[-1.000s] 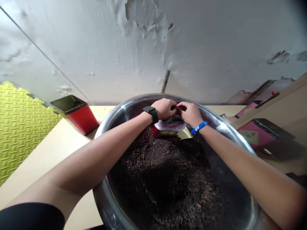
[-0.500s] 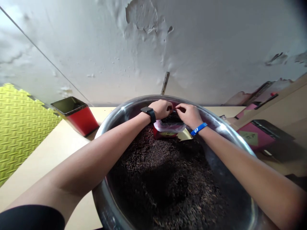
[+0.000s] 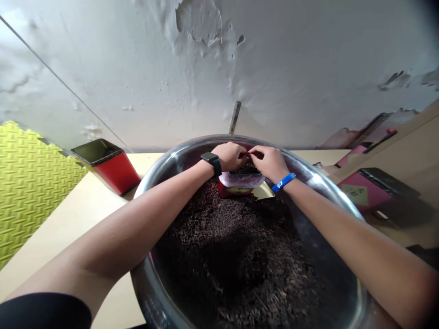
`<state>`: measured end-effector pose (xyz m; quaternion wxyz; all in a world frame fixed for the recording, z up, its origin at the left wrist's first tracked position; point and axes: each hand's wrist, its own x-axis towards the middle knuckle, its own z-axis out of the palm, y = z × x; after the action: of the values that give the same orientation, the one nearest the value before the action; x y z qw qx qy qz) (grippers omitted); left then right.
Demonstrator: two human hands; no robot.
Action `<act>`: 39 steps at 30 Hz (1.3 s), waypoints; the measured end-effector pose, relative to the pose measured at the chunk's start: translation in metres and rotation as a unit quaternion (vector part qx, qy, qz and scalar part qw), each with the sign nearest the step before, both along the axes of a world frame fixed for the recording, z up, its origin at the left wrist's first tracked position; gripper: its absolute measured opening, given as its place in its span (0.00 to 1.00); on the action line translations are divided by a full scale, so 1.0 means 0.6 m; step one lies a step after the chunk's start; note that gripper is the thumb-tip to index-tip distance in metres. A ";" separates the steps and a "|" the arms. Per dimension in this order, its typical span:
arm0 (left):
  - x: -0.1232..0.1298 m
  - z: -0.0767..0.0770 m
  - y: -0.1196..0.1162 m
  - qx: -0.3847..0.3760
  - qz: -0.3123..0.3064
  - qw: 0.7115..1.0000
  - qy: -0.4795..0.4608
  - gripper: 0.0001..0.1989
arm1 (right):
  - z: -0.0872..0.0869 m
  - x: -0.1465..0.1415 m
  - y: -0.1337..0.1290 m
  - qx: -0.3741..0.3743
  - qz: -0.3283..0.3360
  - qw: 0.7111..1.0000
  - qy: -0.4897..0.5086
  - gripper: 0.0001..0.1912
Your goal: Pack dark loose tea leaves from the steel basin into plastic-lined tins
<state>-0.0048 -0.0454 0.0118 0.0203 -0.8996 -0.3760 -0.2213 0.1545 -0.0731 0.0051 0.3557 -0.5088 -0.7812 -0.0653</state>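
A large metal basin [image 3: 156, 292] holds dark loose leaves [image 3: 219, 224]. Toward its far side a small red tin [image 3: 236, 190] stands on the leaves, with a clear plastic liner [image 3: 242, 179] over its rim and dark contents inside. A yellowish lid [image 3: 265, 190] lies beside the tin on the right. My left hand [image 3: 231, 156], with a black watch above it, is closed over the tin's far edge. Close to it, my right hand [image 3: 269, 161], below a blue wristband, pinches at the same spot. What the fingertips hold is too small to make out.
An open red tin [image 3: 118, 171] stands left of the basin on the pale table [image 3: 65, 219]. Yellow foam matting [image 3: 30, 183] lies farther left. At the right is a pink and black tin [image 3: 366, 189]. A peeling wall [image 3: 154, 77] rises behind.
The fingertips of both hands have come slightly closer together over the tin. The view has shifted a little.
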 end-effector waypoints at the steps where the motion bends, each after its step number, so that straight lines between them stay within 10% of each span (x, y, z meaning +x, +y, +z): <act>1: 0.000 0.000 0.000 0.002 -0.002 1.000 0.000 0.14 | 0.000 0.000 0.000 -0.002 0.001 1.000 0.002 0.09; 23: -0.001 -0.003 0.001 0.003 0.005 1.000 -0.003 0.15 | -0.004 0.000 0.002 0.011 0.000 1.000 0.004 0.09; 39: 0.000 -0.011 0.024 -0.005 -0.071 0.990 -0.121 0.08 | -0.006 0.009 0.016 -0.133 0.030 0.981 0.138 0.13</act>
<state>-0.0047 -0.0308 0.0051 -0.0454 -0.8908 -0.3119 -0.3273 0.1600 -0.0635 0.0017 0.3911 -0.5324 -0.7411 0.1203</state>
